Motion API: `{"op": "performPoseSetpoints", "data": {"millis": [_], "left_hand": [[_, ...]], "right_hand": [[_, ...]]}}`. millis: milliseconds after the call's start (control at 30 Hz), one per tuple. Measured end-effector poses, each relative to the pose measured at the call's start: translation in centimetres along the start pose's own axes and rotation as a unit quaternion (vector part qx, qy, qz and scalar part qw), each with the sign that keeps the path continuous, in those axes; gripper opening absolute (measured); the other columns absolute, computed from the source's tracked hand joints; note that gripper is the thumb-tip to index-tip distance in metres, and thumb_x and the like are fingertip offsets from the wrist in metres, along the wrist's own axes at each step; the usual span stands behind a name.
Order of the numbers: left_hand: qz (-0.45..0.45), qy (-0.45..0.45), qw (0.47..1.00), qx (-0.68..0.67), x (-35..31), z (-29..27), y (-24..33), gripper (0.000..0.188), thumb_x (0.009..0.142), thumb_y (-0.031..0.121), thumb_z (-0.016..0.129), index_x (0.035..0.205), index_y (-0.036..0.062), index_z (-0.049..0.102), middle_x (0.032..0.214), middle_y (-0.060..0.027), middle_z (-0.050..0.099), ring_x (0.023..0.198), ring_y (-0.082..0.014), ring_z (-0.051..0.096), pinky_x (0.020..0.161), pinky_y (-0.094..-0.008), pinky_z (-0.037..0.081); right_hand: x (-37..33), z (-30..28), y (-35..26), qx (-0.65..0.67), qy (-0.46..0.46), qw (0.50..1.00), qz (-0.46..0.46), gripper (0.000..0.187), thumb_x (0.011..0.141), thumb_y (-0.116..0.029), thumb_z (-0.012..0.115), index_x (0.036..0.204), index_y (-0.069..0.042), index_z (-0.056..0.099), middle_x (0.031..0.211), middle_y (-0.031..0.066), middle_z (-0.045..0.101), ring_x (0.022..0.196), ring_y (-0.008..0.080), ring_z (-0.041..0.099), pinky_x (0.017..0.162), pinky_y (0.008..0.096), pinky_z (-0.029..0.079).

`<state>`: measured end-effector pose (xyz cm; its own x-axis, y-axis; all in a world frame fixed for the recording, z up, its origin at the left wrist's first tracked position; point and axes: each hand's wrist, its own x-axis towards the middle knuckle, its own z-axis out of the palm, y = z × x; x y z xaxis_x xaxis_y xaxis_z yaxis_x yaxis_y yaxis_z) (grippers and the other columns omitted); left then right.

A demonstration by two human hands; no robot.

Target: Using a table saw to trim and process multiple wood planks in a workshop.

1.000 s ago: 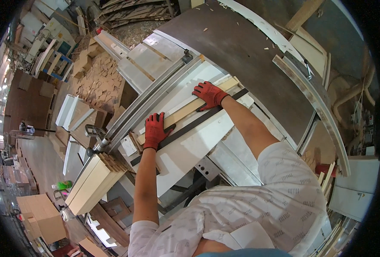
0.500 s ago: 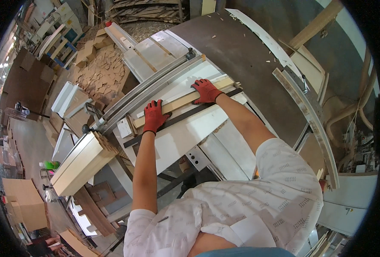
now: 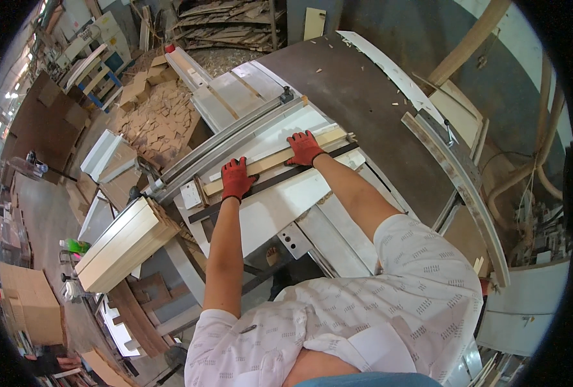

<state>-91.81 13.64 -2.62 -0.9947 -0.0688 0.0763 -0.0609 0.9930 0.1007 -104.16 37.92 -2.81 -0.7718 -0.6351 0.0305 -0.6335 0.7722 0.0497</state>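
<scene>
Both my hands wear red gloves with dark fingertips. They rest on a long pale wooden strip (image 3: 270, 160), which lies across the white board (image 3: 261, 216) of a sliding machine table. My left hand (image 3: 237, 178) curls its fingers over the strip near its left end, thumb out to the side. Farther along, near the right end, my right hand (image 3: 304, 148) holds the strip in the same way. A dark bar (image 3: 277, 182) runs along the strip's near side. At its left end sits a small white block (image 3: 191, 194) beside an upright wooden piece.
Beyond the strip runs a metal rail (image 3: 225, 137) with a black knob. A stack of pale boards (image 3: 128, 245) stands at left. Wood offcuts (image 3: 160, 119) lie heaped on the floor behind. A brown panel surface (image 3: 357, 90) and a curved-looking beam (image 3: 461, 200) are at right.
The view has shifted slightly. Both hands stay on the wooden strip, with hardly any movement against the table.
</scene>
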Motion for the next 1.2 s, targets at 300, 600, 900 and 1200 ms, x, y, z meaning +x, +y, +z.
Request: {"op": "performPoseSetpoints", "data": {"millis": [300,600,900,1200], "left_hand": [[0.008,0.008,1.000,-0.020,-0.2,-0.8,-0.1,0.077,0.070,0.045,0.077,0.129,0.0078,0.046,0.119,-0.0196,0.053,0.113,-0.0347,0.052,0.100,-0.0456,0.036],[0.018,0.016,1.000,-0.003,0.0,0.1,-1.3,0.080,0.069,0.048,0.076,0.131,0.0080,0.046,0.115,-0.0163,0.053,0.110,-0.0317,0.051,0.098,-0.0437,0.034],[0.012,-0.003,0.999,-0.044,-0.7,-0.2,-1.3,0.081,0.072,0.046,0.075,0.136,0.0094,0.042,0.124,-0.0169,0.050,0.118,-0.0334,0.046,0.106,-0.0462,0.028],[-0.125,-0.054,0.811,-0.569,-9.5,-0.5,4.7,0.079,0.085,0.030,0.072,0.147,0.0089,0.029,0.138,-0.0121,0.048,0.115,-0.0210,0.053,0.095,-0.0338,0.045]], "right_hand": [[0.6,0.1,-0.2,-0.007,-0.009,1.000,0.003,0.084,0.069,-0.064,0.069,0.128,-0.009,0.049,0.122,0.0152,0.052,0.120,0.0309,0.047,0.106,0.0530,0.027],[0.8,-1.4,-0.8,0.011,-0.027,1.000,0.008,0.085,0.069,-0.063,0.068,0.131,-0.008,0.047,0.125,0.0159,0.050,0.123,0.0317,0.044,0.108,0.0518,0.026],[-1.8,-1.3,1.1,0.129,0.130,0.982,-0.045,0.073,0.076,-0.057,0.064,0.130,-0.008,0.050,0.124,0.0159,0.053,0.123,0.0320,0.045,0.105,0.0516,0.029],[-3.6,3.1,12.6,0.176,0.002,0.873,0.455,0.073,0.080,-0.060,0.054,0.135,-0.013,0.047,0.131,0.0205,0.054,0.119,0.0410,0.052,0.094,0.0600,0.038]]}}
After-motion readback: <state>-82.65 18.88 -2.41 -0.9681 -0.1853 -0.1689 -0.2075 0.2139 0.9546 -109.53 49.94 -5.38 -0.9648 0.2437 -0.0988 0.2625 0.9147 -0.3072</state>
